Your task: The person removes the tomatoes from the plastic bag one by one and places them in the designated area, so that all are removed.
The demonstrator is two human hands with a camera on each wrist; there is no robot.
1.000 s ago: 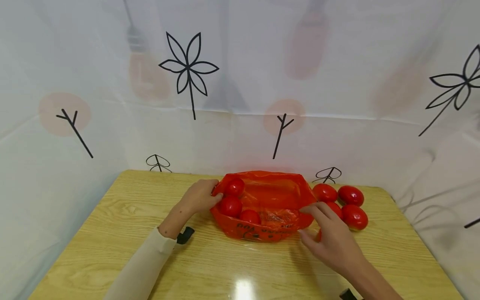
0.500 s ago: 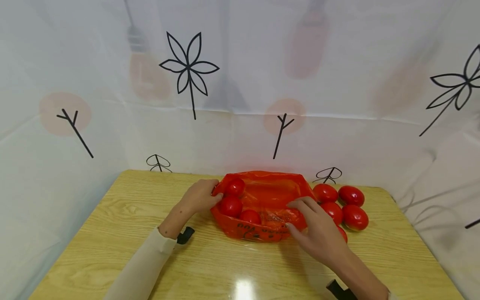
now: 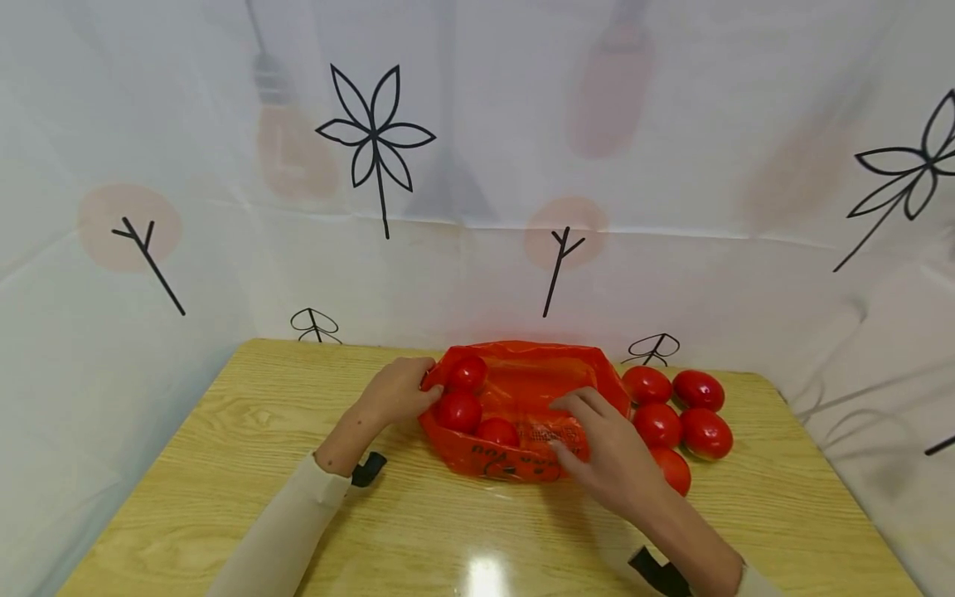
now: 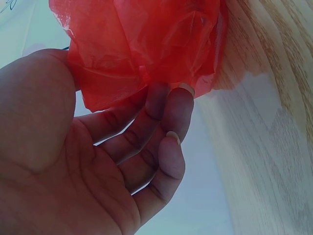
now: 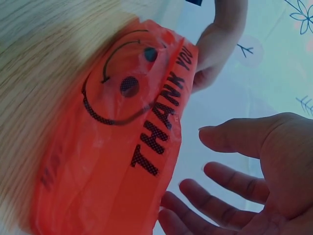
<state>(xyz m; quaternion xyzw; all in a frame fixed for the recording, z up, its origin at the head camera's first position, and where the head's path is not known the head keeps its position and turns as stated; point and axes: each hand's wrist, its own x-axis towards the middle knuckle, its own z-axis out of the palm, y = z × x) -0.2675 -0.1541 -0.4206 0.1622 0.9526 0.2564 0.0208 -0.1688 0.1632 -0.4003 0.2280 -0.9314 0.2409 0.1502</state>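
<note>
An orange-red plastic bag (image 3: 477, 464) with black THANK YOU lettering and a smiley face lies wide-mouthed on the table. Three red tomatoes (image 3: 458, 411) are inside it, toward its left side. My left hand (image 3: 395, 390) pinches the bag's left rim; in the left wrist view the film (image 4: 146, 54) runs between thumb and curled fingers (image 4: 178, 112). Over the right part of the mouth hovers my right hand (image 3: 615, 460), fingers spread and loosely bent. The right wrist view shows nothing between its thumb and fingers (image 5: 220, 178), beside the bag's rim.
Several more tomatoes (image 3: 705, 433) sit in a cluster just right of the bag, partly behind my right hand and wrist. The wooden table (image 3: 224, 497) ends at a pale printed cloth (image 3: 477, 274) hanging close behind the bag.
My right hand has moved left, from the bag's right rim to over its mouth, uncovering tomatoes at the right. The left hand, bag and tomatoes have stayed put.
</note>
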